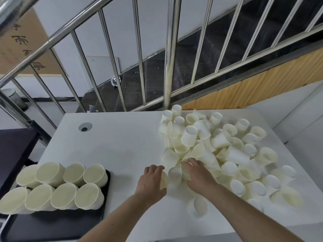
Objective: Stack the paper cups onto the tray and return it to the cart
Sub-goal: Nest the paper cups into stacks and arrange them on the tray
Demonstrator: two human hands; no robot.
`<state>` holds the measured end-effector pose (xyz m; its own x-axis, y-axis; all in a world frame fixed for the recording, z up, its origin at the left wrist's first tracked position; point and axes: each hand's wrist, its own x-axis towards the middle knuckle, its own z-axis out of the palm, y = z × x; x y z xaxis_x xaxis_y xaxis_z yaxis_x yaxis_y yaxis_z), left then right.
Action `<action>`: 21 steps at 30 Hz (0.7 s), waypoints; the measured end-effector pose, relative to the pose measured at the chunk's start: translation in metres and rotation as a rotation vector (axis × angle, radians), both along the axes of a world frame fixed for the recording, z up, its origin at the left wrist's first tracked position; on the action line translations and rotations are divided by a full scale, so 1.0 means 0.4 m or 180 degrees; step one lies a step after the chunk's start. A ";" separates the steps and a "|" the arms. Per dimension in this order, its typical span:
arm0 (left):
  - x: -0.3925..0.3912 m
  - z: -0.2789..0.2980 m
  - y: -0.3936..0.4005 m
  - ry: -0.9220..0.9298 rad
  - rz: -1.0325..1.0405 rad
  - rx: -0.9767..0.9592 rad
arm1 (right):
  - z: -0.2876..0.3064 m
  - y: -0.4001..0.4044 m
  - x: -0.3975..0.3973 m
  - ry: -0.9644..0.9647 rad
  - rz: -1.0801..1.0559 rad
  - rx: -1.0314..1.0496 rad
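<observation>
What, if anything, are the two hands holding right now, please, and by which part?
The left hand grips a paper cup round its side wall. The right hand reaches into the loose cups; its hold cannot be told.

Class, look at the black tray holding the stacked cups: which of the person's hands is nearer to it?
Left. The left hand lies between the tray and the right hand, which is farther right.

Looked forward and steeply down from head height, close over the white table (122, 142), with both forearms entering from the bottom edge and a steel railing (167, 55) beyond.
</observation>
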<state>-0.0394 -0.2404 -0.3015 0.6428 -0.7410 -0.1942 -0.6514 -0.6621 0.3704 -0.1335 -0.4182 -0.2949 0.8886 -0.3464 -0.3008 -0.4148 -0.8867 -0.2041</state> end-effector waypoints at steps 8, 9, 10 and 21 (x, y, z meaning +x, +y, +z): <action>0.058 -0.020 0.006 0.0020 0.0003 0.0198 | -0.014 -0.014 0.060 0.0249 0.0115 -0.0192; 0.062 -0.025 0.005 0.0029 -0.0007 0.0209 | -0.018 -0.016 0.064 0.0270 0.0128 -0.0185; 0.064 -0.026 0.005 0.0037 -0.0021 0.0214 | -0.020 -0.018 0.065 0.0277 0.0139 -0.0174; 0.079 -0.039 -0.004 0.0064 -0.0088 0.0170 | -0.031 -0.008 0.070 0.0463 0.0293 -0.0466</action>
<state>-0.0077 -0.2421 -0.3171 0.6178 -0.7466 -0.2465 -0.6625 -0.6632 0.3482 -0.1057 -0.4215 -0.3072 0.8694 -0.3151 -0.3806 -0.3463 -0.9380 -0.0145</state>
